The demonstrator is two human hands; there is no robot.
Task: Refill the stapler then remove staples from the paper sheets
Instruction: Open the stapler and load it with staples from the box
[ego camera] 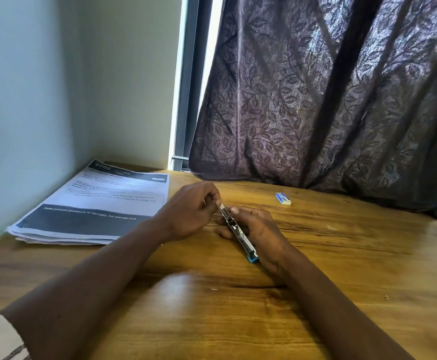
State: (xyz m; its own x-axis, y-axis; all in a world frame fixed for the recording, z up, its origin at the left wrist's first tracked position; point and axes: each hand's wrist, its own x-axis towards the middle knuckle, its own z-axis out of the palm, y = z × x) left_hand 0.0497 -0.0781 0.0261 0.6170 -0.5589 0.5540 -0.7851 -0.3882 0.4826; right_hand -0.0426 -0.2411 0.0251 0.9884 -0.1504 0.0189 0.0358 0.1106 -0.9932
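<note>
A small metal stapler (pixel 239 236) with a blue rear end lies tilted in my right hand (pixel 257 229), whose fingers curl round it just above the wooden table (pixel 342 268). My left hand (pixel 190 210) pinches a thin strip of staples (pixel 221 207) at the stapler's front end. A stack of printed paper sheets (pixel 95 206) lies at the left, against the wall. A small blue-and-white staple box (pixel 283 199) sits behind my hands, to the right.
A dark leaf-patterned curtain (pixel 329 100) hangs over the table's far edge. The pale wall (pixel 30 100) borders the table on the left. A few loose staples (pixel 214 289) lie on the wood in front of my hands and at the right.
</note>
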